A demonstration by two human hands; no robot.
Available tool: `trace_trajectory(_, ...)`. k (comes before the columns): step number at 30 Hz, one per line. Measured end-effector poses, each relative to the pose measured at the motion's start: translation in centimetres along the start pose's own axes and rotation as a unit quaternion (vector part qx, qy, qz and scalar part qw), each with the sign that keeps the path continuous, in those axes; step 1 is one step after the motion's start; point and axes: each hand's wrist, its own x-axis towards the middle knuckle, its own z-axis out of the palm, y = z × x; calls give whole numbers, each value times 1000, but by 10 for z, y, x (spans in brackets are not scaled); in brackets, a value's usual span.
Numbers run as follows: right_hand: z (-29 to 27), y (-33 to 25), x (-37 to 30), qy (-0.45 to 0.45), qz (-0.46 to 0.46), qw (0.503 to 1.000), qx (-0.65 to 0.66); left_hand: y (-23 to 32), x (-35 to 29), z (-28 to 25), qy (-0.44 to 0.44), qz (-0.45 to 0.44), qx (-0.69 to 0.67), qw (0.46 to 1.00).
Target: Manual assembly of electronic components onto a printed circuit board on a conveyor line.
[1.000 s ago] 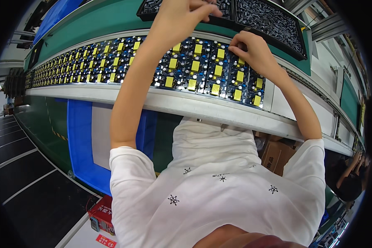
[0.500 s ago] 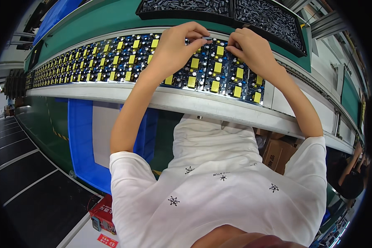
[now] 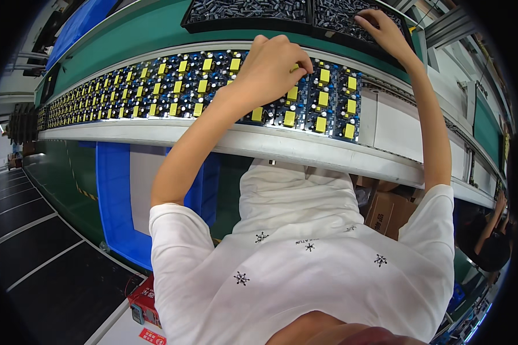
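Note:
A long band of dark circuit boards (image 3: 307, 115), set with yellow blocks and small round parts, lies on the pale-framed line in front of me. My left hand (image 3: 273, 69) is over the boards near their right end. Its thumb and forefinger are closed together close to the board parts, and whatever they may hold is hidden. Farther off, my right hand (image 3: 385, 34) reaches over the right black tray (image 3: 351, 38), full of small dark cylindrical parts (image 3: 335, 14). Its thumb and forefinger are apart, with nothing visible between them.
Beside that tray stands another black tray (image 3: 244, 24) of similar parts, on a green surface (image 3: 149, 43). A metal rail (image 3: 242, 137) runs along my side of the boards. Below are a blue bin (image 3: 112, 195) and a cardboard box (image 3: 385, 214). Another person (image 3: 494, 247) is at far right.
My right hand has left the boards and moved away and rightward to the parts tray, its fingers parting. My left hand has shifted slightly right and still hovers at the boards.

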Motion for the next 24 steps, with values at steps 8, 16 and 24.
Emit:
trace_trajectory(8, 5, 10, 6, -131, -4, 983, 125, -6, 5, 12, 10, 18, 70, 997)
trace_trajectory(16, 1, 2, 1, -3, 74, 960, 270, 0, 9, 15, 14, -1, 43, 999)
trace_trajectory(24, 0, 10, -3, 59, 104, 945, 304, 6, 8, 12, -5, -20, 52, 998)
